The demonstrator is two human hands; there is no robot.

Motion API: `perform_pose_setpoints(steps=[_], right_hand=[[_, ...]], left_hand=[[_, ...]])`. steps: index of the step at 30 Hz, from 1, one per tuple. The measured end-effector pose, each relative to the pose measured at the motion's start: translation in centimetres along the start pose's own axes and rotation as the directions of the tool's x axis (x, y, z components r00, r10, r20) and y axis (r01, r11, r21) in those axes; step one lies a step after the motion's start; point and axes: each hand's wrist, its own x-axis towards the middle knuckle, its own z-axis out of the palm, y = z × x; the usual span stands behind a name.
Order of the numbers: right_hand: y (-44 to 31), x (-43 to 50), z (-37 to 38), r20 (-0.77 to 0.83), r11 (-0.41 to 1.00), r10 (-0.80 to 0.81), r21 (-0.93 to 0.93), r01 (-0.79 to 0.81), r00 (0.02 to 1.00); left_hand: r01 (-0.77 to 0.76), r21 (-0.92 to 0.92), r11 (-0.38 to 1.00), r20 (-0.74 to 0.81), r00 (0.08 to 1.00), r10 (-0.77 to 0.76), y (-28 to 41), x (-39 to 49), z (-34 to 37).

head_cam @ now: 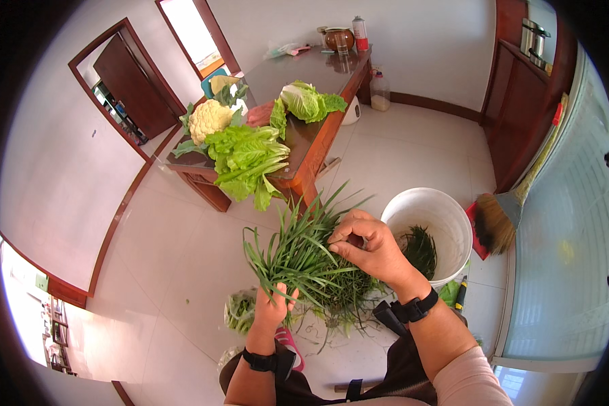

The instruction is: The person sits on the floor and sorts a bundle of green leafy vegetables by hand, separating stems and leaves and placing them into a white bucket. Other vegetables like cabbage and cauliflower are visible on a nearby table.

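Observation:
My left hand (277, 304) is closed round a bunch of long green Chinese chives (297, 254), whose blades fan out up and to the right. Over the right end of these blades is my right hand (363, 243), thumb and forefinger almost pinched together; whether a thin blade is between them cannot be told. A heap of dark, tangled chives (347, 289) lies on the floor below both hands. Just right of my right hand stands a white plastic bucket (454, 218) with a dark green clump (420, 251) inside.
A wooden table (309, 157) ahead bears leafy lettuce (246, 157), a cauliflower (210, 121) and a Chinese cabbage (304, 101). A broom (497, 223) and red dustpan (479, 246) stand right of the bucket. A yellow-and-black utility knife (461, 294) lies below it. A plastic bag of greens (240, 312) is at the left.

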Motion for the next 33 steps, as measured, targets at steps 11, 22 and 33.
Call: perform_pose_setpoints(steps=[11, 22, 33], right_hand=[[1.4, -0.3, 1.4, -0.148, 0.960, 0.051, 0.280, -0.007, 0.988], [1.2, 0.1, -2.0, -0.248, 0.784, 0.309, 0.613, -0.099, 0.918], [0.6, -0.2, -0.1, -0.060, 0.948, 0.221, 0.246, -0.201, 0.973]], left_hand=[[-0.052, 0.202, 0.978, -0.006, 0.998, 0.055, -2.3, 0.0, -0.7], [0.016, -0.125, 0.992, -0.069, 0.997, -0.025, -1.2, -0.4, -0.3], [0.025, -0.308, 0.951, 0.073, 0.997, -0.003, -2.3, -0.2, -1.3]])
